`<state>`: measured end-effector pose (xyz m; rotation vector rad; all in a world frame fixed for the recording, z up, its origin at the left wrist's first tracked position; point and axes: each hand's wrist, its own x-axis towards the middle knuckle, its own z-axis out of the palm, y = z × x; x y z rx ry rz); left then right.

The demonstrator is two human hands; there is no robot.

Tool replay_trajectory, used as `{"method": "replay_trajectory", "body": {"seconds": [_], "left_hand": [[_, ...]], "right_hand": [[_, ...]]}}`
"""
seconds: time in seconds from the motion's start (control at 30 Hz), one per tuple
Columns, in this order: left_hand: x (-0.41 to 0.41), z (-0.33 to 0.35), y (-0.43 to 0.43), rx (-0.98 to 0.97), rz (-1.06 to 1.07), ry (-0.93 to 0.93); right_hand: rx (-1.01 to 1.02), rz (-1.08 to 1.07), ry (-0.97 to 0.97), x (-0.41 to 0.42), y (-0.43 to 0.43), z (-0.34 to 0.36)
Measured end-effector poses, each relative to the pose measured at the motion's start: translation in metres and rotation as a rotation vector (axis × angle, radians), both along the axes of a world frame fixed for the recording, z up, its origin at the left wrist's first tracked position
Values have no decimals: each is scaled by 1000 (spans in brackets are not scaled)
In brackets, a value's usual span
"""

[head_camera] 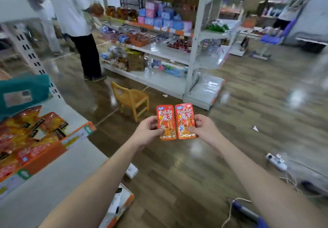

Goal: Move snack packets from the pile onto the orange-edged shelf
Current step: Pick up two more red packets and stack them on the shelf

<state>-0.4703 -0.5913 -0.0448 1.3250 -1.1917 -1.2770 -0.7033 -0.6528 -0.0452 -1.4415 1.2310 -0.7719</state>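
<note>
I hold two red-orange snack packets upright side by side over the floor. My left hand pinches the left packet at its lower left edge. My right hand pinches the right packet at its lower right edge. The orange-edged shelf is at the left, with a pile of red and orange snack packets lying on it. Both hands are well to the right of that shelf.
A small wooden chair stands on the floor ahead. Behind it is a white shelf rack full of goods, with a person at its left end. A power strip and cables lie at the right. A teal box sits above the pile.
</note>
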Motion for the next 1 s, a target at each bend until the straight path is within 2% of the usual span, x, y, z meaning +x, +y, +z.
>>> {"method": "replay_trajectory", "body": {"seconds": [0.37,0.8,1.0], "left_hand": [[-105,-7,-119,28,-132,-63],[-167,-8,-336,23,-273,-39],[-203,-14,-413,55,-320,-44]], "right_hand": [[4,-227,-42,-105,-69,-13],[-33,-414,-2,-168,-244,3],[30,-481,-45,-192,-304,-1]]}}
